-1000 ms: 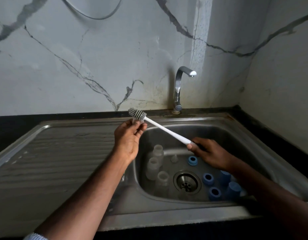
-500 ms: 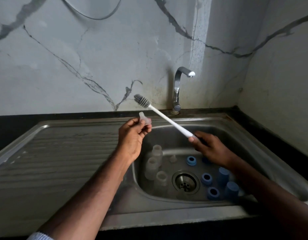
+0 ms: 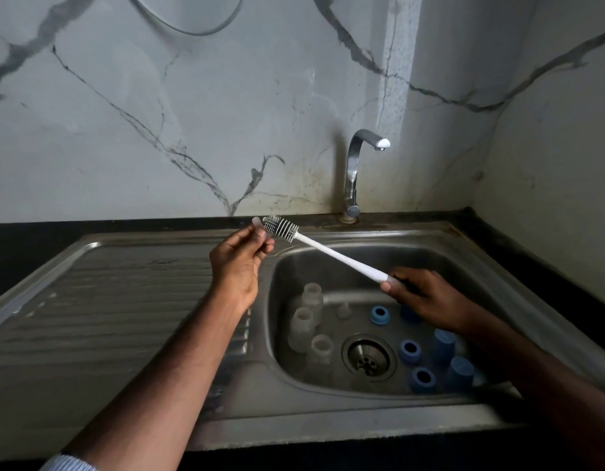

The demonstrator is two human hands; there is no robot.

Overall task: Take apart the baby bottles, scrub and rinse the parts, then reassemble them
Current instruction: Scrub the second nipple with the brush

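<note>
Left hand [image 3: 238,263] raised over the near edge of the drainboard, fingers pinched on a small translucent bottle nipple [image 3: 259,225], its tip poking up past the fingertips. Right hand [image 3: 421,297] over the basin, fingers wrapped round the end of a white-handled bottle brush [image 3: 328,251]; the handle slants up and left, and the grey bristle head [image 3: 281,227] lies against the nipple. Stainless sink [image 3: 328,426] set in a dark worktop [image 3: 518,232], ribbed drainboard [image 3: 107,300] to the left. In the basin, left of the drain [image 3: 368,357]: three clear bottle bodies [image 3: 301,322] standing upright, close together. A second small clear nipple [image 3: 342,309] sits behind the drain. Right of the drain: blue collar rings [image 3: 410,351] with open centres, and blue caps [image 3: 459,372] beside them, one cap partly hidden under the right wrist. Chrome tap [image 3: 353,178] stands behind the basin, no water visible. Marble-veined wall [image 3: 158,113] behind.
</note>
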